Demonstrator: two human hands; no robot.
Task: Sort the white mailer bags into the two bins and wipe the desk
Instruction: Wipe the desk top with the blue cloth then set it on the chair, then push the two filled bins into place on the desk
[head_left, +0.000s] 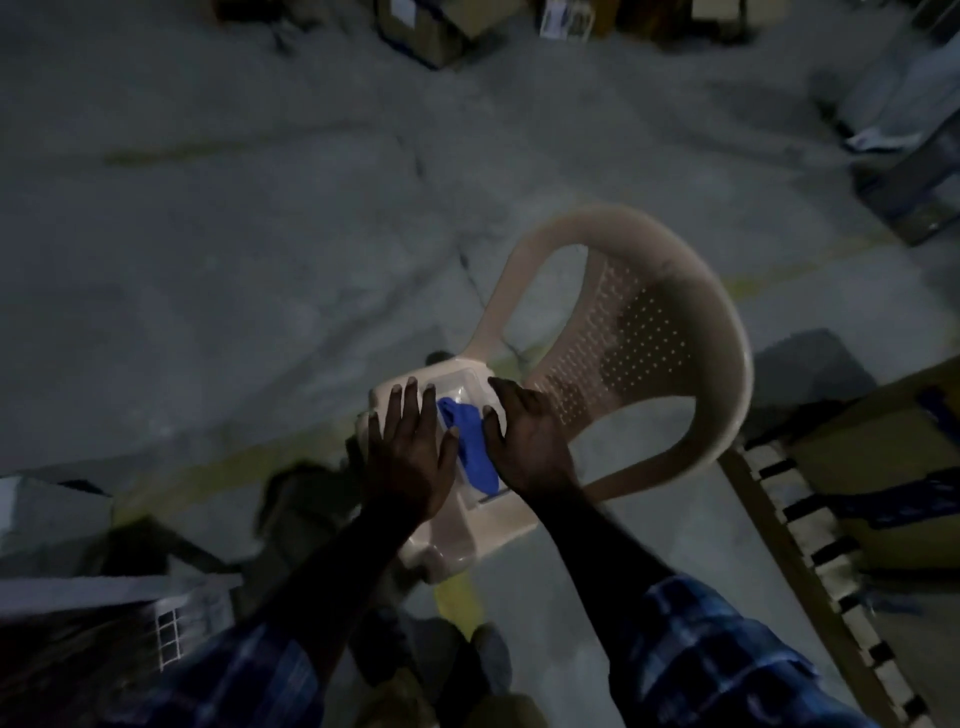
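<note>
The person's left hand (410, 447) lies flat, fingers spread, on the seat of a beige plastic chair (670, 332), gripping nothing. The right hand (524, 441) presses down beside it on a blue cloth (472, 447) that lies between the two hands; whether its fingers grip the cloth cannot be told in the dim light. The chair stands on a grey concrete floor (260, 260).

a beige plastic chair (639, 332) is set on a grey concrete floor (234, 260). a blue cloth (470, 447) is laid on its seat, beside a clear wrapped packet (462, 387).
</note>
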